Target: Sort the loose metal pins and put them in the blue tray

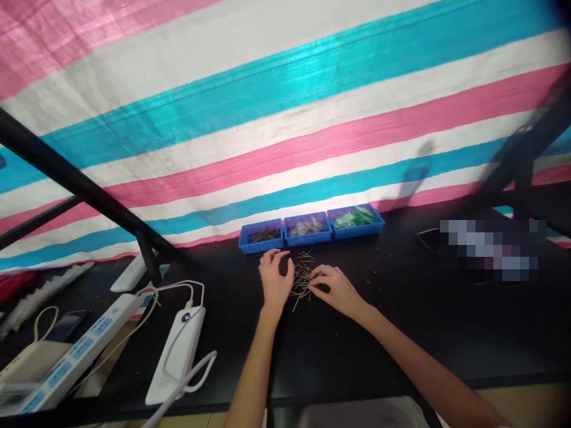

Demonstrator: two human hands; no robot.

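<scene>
A small heap of thin metal pins [302,276] lies on the black table [339,351], between my two hands. My left hand [275,279] rests at the heap's left edge with its fingers curled and slightly apart. My right hand [335,288] reaches in from the right, fingertips pinched together on the pins at the heap's right side. Behind the heap stand three blue trays in a row: the left tray [261,236] holds dark pins, the middle tray [307,229] holds clear pieces, the right tray [355,220] holds green pieces.
A white power bank with cables [178,351] and a white power strip [75,356] lie at the left. A striped pink, white and turquoise tarp [285,119] hangs behind the table. Black frame bars [75,184] cross at the left. A dark phone [429,239] lies at the right.
</scene>
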